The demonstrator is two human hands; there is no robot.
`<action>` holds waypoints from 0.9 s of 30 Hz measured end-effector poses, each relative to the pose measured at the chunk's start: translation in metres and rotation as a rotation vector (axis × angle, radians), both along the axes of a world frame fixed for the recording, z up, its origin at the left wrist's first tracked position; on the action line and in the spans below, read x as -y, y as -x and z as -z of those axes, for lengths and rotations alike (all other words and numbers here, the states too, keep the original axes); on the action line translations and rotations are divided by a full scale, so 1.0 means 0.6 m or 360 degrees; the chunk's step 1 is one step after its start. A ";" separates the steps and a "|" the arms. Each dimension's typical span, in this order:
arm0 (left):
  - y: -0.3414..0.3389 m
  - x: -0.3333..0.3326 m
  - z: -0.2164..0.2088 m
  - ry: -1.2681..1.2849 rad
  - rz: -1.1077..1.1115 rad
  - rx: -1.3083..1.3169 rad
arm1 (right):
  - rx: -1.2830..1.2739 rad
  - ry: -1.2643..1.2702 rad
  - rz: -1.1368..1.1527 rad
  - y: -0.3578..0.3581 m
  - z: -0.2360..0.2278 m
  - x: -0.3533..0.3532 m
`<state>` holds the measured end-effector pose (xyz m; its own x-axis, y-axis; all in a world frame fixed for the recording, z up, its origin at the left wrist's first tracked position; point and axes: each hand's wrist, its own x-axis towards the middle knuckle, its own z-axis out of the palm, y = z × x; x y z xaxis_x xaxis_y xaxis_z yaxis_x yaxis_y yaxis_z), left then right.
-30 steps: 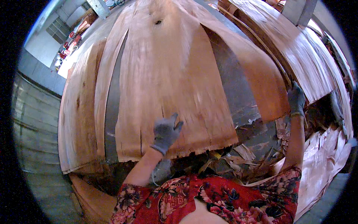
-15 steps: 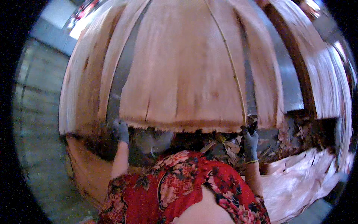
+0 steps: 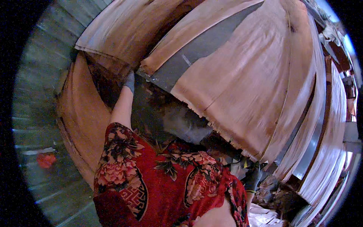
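Note:
My left hand [image 3: 129, 82], in a grey glove, reaches forward to the near edge of a brown wood veneer sheet [image 3: 124, 34] on the left. Its fingers meet the blurred corner flap of that sheet and seem closed on it. My right hand [image 3: 254, 177], also gloved, is low on the right, at the near corner of a wide pale veneer sheet [image 3: 242, 83]. Its dark fingertips touch or nearly touch that ragged edge, where a thin strip [image 3: 286, 94] ends; their grip is too dim to make out. Between the sheets a grey surface [image 3: 204, 45] shows.
Another brown sheet [image 3: 85, 117] hangs or lies at the near left. Broken veneer scraps [image 3: 270, 189] lie below my right hand. More long pale sheets [image 3: 329, 128] stretch along the right. On the grey floor [image 3: 45, 98] at the left lies a small red-orange thing [image 3: 46, 160].
The view has turned left, so the sheets now slant. My left hand has moved from beside the wide sheet to the left sheet's edge. My right hand stays by the wide sheet's corner.

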<state>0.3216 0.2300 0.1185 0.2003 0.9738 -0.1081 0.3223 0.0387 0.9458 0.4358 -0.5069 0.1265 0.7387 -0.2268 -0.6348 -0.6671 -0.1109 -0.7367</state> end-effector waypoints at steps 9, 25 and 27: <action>-0.041 -0.085 0.062 0.0880 0.0470 0.0686 | 0.0364 -0.0130 0.0390 -0.019 -0.002 -0.048; -0.067 -0.175 0.118 0.0877 0.0608 0.1065 | 0.0513 0.0190 0.0428 -0.030 -0.051 -0.135; -0.058 -0.226 0.109 0.0566 0.0649 0.1100 | 0.0847 0.0122 0.0324 -0.080 0.042 -0.063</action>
